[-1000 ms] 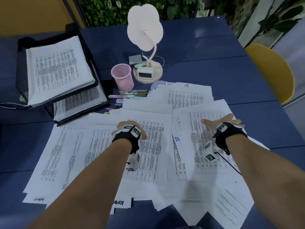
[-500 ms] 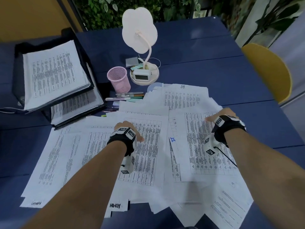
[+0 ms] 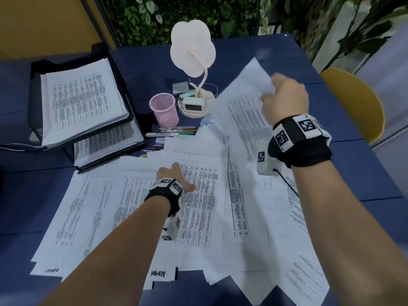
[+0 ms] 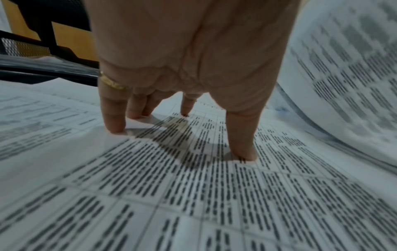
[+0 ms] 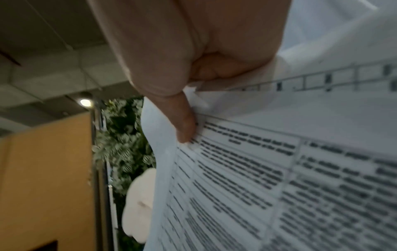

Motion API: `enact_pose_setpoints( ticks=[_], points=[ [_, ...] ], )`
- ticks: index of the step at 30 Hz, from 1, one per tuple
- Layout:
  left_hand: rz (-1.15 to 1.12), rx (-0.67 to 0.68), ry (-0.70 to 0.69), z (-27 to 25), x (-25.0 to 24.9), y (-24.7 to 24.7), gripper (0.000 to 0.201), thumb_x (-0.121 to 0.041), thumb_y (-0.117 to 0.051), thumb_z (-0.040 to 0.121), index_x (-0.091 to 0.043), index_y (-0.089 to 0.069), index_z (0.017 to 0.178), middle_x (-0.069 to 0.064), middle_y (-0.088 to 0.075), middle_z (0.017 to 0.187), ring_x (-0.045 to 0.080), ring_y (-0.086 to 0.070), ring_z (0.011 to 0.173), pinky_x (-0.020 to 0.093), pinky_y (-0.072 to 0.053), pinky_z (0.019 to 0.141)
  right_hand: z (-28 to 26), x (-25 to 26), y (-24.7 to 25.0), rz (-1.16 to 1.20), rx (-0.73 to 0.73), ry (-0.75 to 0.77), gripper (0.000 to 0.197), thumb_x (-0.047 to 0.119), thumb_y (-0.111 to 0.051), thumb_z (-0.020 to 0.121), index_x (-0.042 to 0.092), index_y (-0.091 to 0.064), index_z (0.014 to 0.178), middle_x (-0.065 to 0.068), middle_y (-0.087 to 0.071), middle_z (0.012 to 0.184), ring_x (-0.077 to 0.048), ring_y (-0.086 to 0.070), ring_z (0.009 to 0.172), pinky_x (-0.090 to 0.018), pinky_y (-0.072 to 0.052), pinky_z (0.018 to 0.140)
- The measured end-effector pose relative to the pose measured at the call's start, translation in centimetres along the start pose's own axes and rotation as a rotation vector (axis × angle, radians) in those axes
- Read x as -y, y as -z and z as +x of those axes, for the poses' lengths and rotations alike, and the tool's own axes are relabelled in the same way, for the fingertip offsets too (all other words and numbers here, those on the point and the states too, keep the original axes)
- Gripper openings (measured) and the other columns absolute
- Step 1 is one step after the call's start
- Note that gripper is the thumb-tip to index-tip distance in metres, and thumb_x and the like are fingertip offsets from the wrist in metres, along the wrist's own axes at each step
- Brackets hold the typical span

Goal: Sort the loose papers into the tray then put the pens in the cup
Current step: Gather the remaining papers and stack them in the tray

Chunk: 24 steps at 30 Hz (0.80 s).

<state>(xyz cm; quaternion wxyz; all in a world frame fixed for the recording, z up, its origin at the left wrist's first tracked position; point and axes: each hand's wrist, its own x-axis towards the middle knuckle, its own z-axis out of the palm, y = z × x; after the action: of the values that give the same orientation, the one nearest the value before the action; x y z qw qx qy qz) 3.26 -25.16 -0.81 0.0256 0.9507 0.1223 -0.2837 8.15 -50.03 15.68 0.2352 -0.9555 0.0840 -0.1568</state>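
half a second ago both my hands lay flat on the spread of loose papers (image 3: 198,217); now my right hand (image 3: 284,100) has come up off the table with one sheet (image 3: 240,111) pinched between thumb and curled fingers at its far edge, so the sorting has its first paper in the air and the sheet hangs tilted, its lower edge near the pile. i judge it goes next to the black tray (image 3: 35,89) at the far left, which already holds printed stacks on both tiers. my left hand (image 3: 176,180) stays down, fingers (image 4: 114,122) spread straight and pressing the page beneath, gripping nothing (it pins the pile while the other lifts). the pens (image 3: 174,131) lie untouched just beside the pink cup (image 3: 164,110), by the lamp (image 3: 192,51).
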Motion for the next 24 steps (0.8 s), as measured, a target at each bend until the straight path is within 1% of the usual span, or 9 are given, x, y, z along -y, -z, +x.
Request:
enact_pose_setpoints(
  ticks=[4,6,10,13,15,17,20,22,24],
  points=[
    [-0.069,0.003,-0.024,-0.3,1.3,-1.2,0.096,-0.074,-0.059,0.070,-0.024,-0.021,0.144,0.021,-0.030,0.139,0.039,-0.031,0.131,0.049,-0.041,0.098,-0.2,2.3,1.1,0.328,-0.130,0.056,0.015,0.018,-0.061,0.081,0.007,-0.052,0.079,-0.009,-0.059,0.075,-0.028,-0.052,0.069,-0.032,-0.038,0.056],
    [-0.176,0.002,-0.038,-0.5,1.6,-1.2,0.092,-0.077,-0.046,0.076,-0.026,-0.018,0.147,0.021,-0.026,0.147,0.040,-0.027,0.136,0.053,-0.036,0.103,-0.5,3.0,1.2,0.551,-0.105,0.033,0.014,0.018,-0.066,0.078,0.008,-0.060,0.086,0.004,-0.066,0.079,-0.015,-0.062,0.073,-0.029,-0.050,0.066],
    [-1.208,-0.193,-0.046,-0.8,2.3,1.7,0.072,-0.073,-0.026,0.088,-0.024,-0.033,0.141,0.010,-0.045,0.140,0.035,-0.043,0.130,0.047,-0.036,0.103,-1.6,3.5,1.0,0.790,0.018,0.019,0.019,0.008,-0.069,0.080,0.020,-0.062,0.093,0.017,-0.066,0.089,0.001,-0.064,0.082,-0.014,-0.052,0.076],
    [-1.670,-0.139,0.056,0.6,4.5,3.4,0.109,-0.098,-0.034,0.054,-0.033,-0.041,0.140,-0.005,-0.044,0.145,0.024,-0.043,0.132,0.046,-0.034,0.106,-2.2,2.9,-0.3,0.748,0.120,-0.053,0.021,0.007,-0.070,0.081,0.013,-0.060,0.098,0.010,-0.066,0.092,0.001,-0.062,0.078,-0.006,-0.048,0.066],
    [-1.656,-0.031,0.032,0.9,5.3,3.4,0.106,-0.095,-0.044,0.055,-0.034,-0.042,0.141,-0.006,-0.040,0.146,0.022,-0.041,0.132,0.050,-0.031,0.110,-2.9,2.2,-2.0,0.723,0.188,-0.149,0.024,0.008,-0.070,0.082,0.008,-0.061,0.104,0.000,-0.068,0.101,-0.009,-0.065,0.085,-0.014,-0.051,0.072],
    [-1.411,-0.041,-0.065,-0.1,5.6,3.2,0.080,-0.072,-0.057,0.073,-0.022,-0.049,0.134,-0.001,-0.049,0.137,0.024,-0.046,0.126,0.047,-0.035,0.107,-3.7,1.3,-4.2,0.669,0.243,-0.245,0.031,0.011,-0.069,0.084,0.003,-0.059,0.112,-0.009,-0.066,0.113,-0.022,-0.064,0.100,-0.025,-0.050,0.081],
    [-1.149,-0.152,-0.101,-0.1,6.7,0.5,0.032,-0.036,-0.067,0.080,-0.012,-0.060,0.099,0.012,-0.064,0.103,0.034,-0.061,0.100,0.039,-0.047,0.085,-5.8,-0.3,-7.4,0.472,0.421,-0.378,0.045,0.024,-0.061,0.090,0.000,-0.048,0.127,-0.015,-0.055,0.128,-0.029,-0.055,0.109,-0.030,-0.044,0.081],
    [-1.105,-0.119,-0.006,-0.1,7.5,-1.4,0.030,-0.030,-0.063,0.088,-0.010,-0.055,0.109,0.012,-0.062,0.111,0.033,-0.059,0.101,0.039,-0.046,0.087,-7.5,-1.5,-9.4,0.324,0.635,-0.445,0.052,0.030,-0.056,0.093,0.002,-0.042,0.134,-0.016,-0.051,0.132,-0.031,-0.054,0.109,-0.038,-0.048,0.084],
    [-1.030,-0.040,0.082,-0.5,7.7,-2.6,0.056,-0.037,-0.061,0.090,-0.010,-0.039,0.133,0.008,-0.053,0.127,0.033,-0.055,0.111,0.037,-0.045,0.094,-9.2,-2.2,-10.9,0.213,0.765,-0.437,0.051,0.025,-0.053,0.094,0.000,-0.039,0.137,-0.018,-0.054,0.123,-0.029,-0.059,0.098,-0.035,-0.049,0.077]
  ],
)
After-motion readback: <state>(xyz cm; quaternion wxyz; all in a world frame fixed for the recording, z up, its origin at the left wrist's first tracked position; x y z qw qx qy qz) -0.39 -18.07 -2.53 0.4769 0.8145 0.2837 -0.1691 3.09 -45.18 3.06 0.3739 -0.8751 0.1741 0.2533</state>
